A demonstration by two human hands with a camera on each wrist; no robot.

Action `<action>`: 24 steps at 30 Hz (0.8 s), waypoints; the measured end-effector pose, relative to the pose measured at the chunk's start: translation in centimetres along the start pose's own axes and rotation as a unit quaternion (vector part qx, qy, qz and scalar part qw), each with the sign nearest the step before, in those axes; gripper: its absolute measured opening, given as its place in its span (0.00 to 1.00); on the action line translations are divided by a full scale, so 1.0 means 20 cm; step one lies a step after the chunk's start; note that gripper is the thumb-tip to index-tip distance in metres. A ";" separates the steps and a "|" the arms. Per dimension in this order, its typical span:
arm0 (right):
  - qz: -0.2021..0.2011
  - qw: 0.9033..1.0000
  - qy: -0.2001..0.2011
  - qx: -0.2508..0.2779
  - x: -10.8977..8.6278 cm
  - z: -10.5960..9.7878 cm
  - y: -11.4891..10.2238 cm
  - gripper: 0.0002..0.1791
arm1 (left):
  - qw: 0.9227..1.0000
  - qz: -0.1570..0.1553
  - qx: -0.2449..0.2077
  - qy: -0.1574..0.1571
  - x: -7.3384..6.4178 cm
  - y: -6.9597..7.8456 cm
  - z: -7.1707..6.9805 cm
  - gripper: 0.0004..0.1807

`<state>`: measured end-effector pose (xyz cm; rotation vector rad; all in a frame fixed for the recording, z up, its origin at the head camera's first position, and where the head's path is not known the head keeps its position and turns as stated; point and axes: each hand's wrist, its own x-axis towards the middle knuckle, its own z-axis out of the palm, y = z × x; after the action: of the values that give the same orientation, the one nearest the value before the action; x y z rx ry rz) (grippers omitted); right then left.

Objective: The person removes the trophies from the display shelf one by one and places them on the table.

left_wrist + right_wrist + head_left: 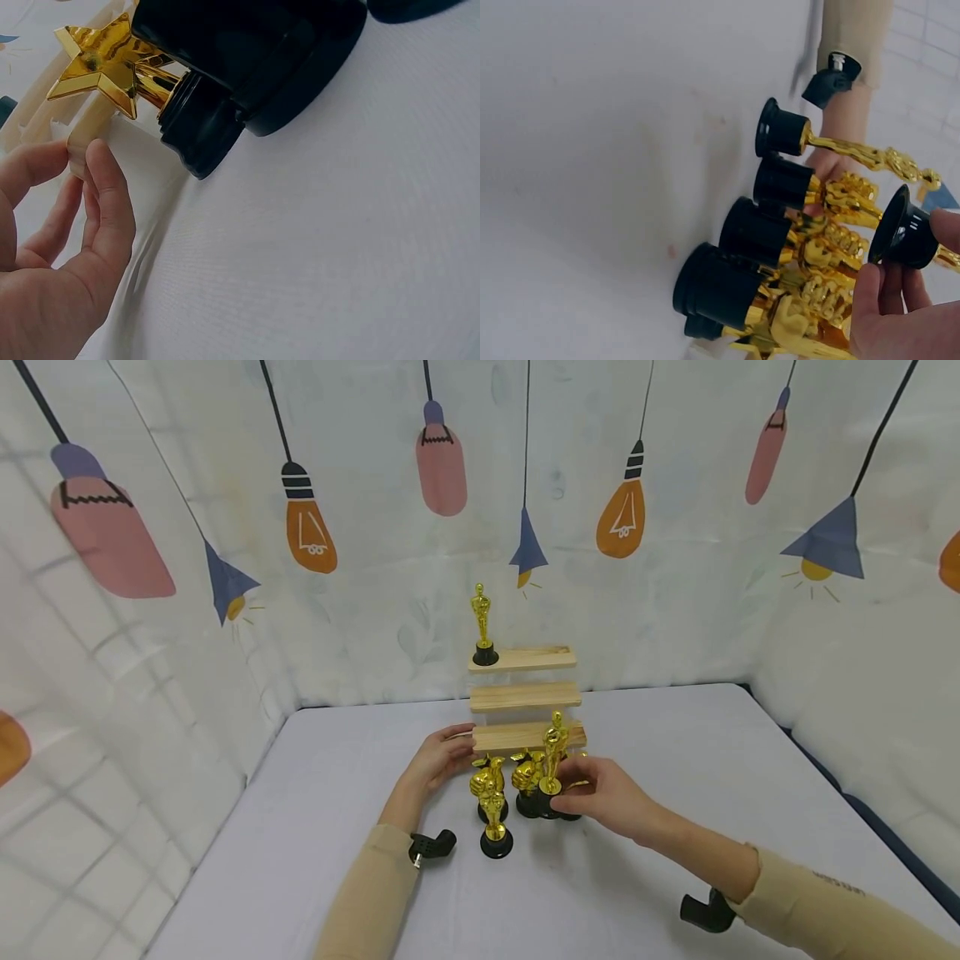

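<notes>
My right hand [615,797] pinches a gold figurine trophy [554,747] by its black base [909,231], holding it upright above the table, just in front of the lowest tier. At the left end of the wooden three-tier display rack [510,739], my left hand [441,757] grips the board's end between thumb and fingers. Another gold figurine trophy [482,618] stands at the left of the top tier. In front of the rack, several gold trophies with black bases cluster together, a figurine trophy [494,814] nearest me. A gold star trophy [97,64] shows near my left fingers.
A white cloth [360,760] covers the table. Behind it hangs a pale curtain [360,627] printed with lamps and bulbs. Black wrist mounts [433,845] stick out from both sleeves.
</notes>
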<state>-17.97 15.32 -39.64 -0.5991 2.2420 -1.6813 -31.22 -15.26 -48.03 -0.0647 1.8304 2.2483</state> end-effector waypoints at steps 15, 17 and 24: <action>0.007 1.000 0.003 0.001 -0.03 0.10 0.07 0.23 | 1.000 0.002 0.002 0.009 0.01 -0.01 0.00 0.26; 0.005 1.000 0.003 0.004 -0.03 0.12 0.09 0.23 | 1.000 0.003 0.004 0.008 0.01 -0.01 0.00 0.26; 0.011 1.000 0.009 0.003 -0.04 0.16 0.14 0.21 | 1.000 0.003 -0.002 0.007 0.00 -0.01 0.00 0.25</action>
<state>-16.19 13.70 -43.22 -0.5584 2.2463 -1.6883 -31.24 -15.15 -48.24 -0.0754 1.8358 2.2603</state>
